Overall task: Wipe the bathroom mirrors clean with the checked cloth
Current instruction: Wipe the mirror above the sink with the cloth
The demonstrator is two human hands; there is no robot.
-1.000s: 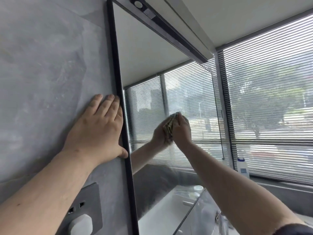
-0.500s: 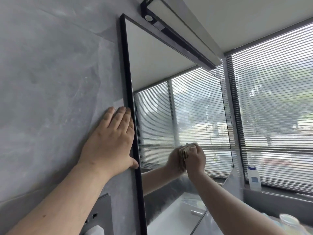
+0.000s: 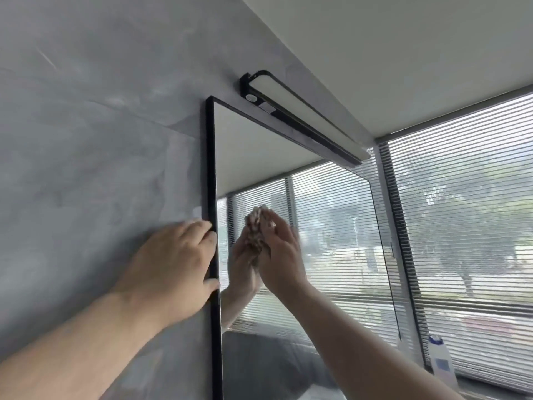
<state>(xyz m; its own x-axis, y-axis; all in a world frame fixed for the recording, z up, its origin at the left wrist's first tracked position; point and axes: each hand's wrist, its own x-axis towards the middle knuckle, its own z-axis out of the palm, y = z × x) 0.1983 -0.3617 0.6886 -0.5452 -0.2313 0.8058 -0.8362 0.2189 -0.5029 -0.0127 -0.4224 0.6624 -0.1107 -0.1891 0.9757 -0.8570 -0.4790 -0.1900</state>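
The right hand (image 3: pixel 281 255) presses the soft, light checked cloth (image 3: pixel 256 238) flat against the mirror (image 3: pixel 331 241) near its left frame, fingers extended, while the left hand (image 3: pixel 173 264) braces spread on the wall (image 3: pixel 101 168); bunch it under the palm.

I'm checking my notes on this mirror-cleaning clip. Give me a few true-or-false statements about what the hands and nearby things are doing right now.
1. The right hand presses the cloth against the mirror. True.
2. The left hand holds a spray bottle. False: it rests on the wall at the mirror's frame.
3. A lamp sits above the mirror. True.
4. The bottle stands left of the mirror. False: it stands to its right, by the blinds.
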